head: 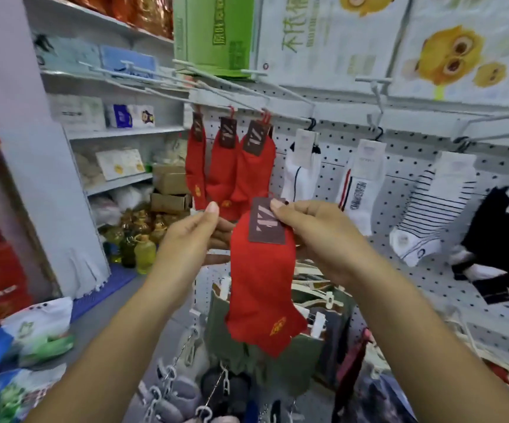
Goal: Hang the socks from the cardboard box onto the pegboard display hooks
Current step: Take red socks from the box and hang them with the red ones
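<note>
At centre frame, a red sock hangs toe-down in front of a white pegboard. Its brown card label sits at the top edge. The right hand, entering from 5 o'clock, has thumb and fingers closed on the label's upper right corner. The left hand, entering from 7 o'clock, is just beside the sock at its 9 o'clock side, thumb raised; its fingers reach behind the sock's upper edge, and whether they grip the fabric cannot be told.

At 12 o'clock from the held sock, three matching red socks hang side by side from one rail of metal hooks, each with the same brown label. From 1 to 3 o'clock along the pegboard hang white socks, a white sock with printed lettering, a striped sock and dark socks, spaced apart on separate hooks.

At 6 o'clock, below the held sock, an olive garment and other clipped goods hang. At 9 o'clock, shelves carry boxed goods; yellow oil bottles stand on the floor.
</note>
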Demonstrator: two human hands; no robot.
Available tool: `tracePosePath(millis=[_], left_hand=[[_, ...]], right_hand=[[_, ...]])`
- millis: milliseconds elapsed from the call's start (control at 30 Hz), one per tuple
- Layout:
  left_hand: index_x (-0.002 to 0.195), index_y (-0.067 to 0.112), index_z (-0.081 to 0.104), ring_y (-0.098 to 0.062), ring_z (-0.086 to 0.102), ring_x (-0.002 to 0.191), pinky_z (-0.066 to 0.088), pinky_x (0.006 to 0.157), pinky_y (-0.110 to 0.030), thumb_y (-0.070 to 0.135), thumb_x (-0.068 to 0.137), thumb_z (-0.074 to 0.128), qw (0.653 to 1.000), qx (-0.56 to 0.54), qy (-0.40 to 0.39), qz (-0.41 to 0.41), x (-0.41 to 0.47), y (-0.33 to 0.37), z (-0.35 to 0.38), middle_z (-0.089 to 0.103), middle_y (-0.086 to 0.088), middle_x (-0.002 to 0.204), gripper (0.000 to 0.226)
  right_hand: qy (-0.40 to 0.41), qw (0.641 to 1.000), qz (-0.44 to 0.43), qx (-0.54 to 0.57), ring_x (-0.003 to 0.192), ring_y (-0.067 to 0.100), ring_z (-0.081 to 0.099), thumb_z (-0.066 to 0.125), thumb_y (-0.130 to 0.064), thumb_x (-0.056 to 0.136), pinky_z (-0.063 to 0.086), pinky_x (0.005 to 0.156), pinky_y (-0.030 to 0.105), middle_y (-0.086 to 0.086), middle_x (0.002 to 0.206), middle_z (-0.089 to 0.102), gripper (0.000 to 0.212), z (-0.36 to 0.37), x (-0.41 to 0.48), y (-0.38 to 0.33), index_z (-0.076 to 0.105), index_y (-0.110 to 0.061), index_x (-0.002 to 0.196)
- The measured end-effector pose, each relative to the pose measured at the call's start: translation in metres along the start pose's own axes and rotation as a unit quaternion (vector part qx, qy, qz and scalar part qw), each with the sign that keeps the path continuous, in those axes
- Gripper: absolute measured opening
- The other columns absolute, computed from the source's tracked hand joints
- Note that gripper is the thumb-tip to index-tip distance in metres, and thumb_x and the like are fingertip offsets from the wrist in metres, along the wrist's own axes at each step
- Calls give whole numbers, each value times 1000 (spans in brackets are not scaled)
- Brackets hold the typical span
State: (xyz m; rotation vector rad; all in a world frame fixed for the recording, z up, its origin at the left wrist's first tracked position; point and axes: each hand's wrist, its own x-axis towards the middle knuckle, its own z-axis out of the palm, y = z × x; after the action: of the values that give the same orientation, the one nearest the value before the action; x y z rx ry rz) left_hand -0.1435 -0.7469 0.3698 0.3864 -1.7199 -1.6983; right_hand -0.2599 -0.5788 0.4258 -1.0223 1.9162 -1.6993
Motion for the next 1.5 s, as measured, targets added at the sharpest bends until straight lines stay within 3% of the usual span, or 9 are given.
tracePosePath(millis=[200,333,400,500,633,733,967,1133,1500], left_hand=[[90,25,75,-17,77,94,63,80,-38,52,94,63,987,-5,144,78,37,3,-60,80,0,96,29],[106,31,72,-9,71,107,57,96,-40,49,94,68,975,51,169,138,84,21,-92,77,6,110,22],[118,22,69,2,68,104,55,93,-22,40,95,71,969,68,171,167,112,35,-104,73,8,114,29],[124,16,66,6,65,101,50,84,-7,27,94,74,965,91,121,215,153,58,-112,71,4,117,34],[114,16,70,-9,69,109,54,94,-23,16,91,77,951,121,20,284,192,78,-113,74,0,115,25],[109,13,76,-13,73,98,60,87,-39,13,92,76,941,100,-29,321,213,81,-113,77,-1,108,18],[92,35,81,-4,72,84,53,74,-26,22,89,79,925,45,-99,363,247,76,-119,80,12,92,13],[92,33,81,-17,74,84,60,79,-43,29,87,79,922,37,-107,371,251,73,-120,80,8,90,7],[83,23,77,5,68,75,50,69,-14,21,87,81,928,1,-119,353,250,73,-117,76,22,79,6]], right_hand=[[-88,996,-13,-30,51,8,64,59,-41,101,51,46,21,1,63,70,37,46,53,-5,70,-15,76],[-25,996,-60,-53,55,15,61,59,-42,101,50,52,27,5,65,62,34,80,101,-13,63,-13,83],[24,994,-85,-66,56,19,54,59,-38,101,50,54,36,10,63,54,33,93,129,-15,58,-12,81],[98,986,-109,-76,62,23,52,61,-34,100,48,59,44,17,66,53,32,105,171,-15,53,-12,79],[185,972,-115,-90,74,31,63,61,-30,98,56,77,59,12,81,68,22,109,219,-14,61,-8,94],[243,958,-114,-104,96,35,69,61,-27,95,55,89,51,11,96,72,14,109,241,-15,64,-15,102],[317,918,-171,-168,81,5,63,64,-17,96,48,72,18,-4,96,70,12,102,266,-23,67,-21,107],[321,912,-149,-205,97,22,71,67,-9,94,57,92,38,7,104,75,20,99,271,-21,72,-10,114],[335,902,-71,-264,108,27,67,71,-20,94,52,99,41,14,115,73,34,98,286,-23,70,-6,125]])
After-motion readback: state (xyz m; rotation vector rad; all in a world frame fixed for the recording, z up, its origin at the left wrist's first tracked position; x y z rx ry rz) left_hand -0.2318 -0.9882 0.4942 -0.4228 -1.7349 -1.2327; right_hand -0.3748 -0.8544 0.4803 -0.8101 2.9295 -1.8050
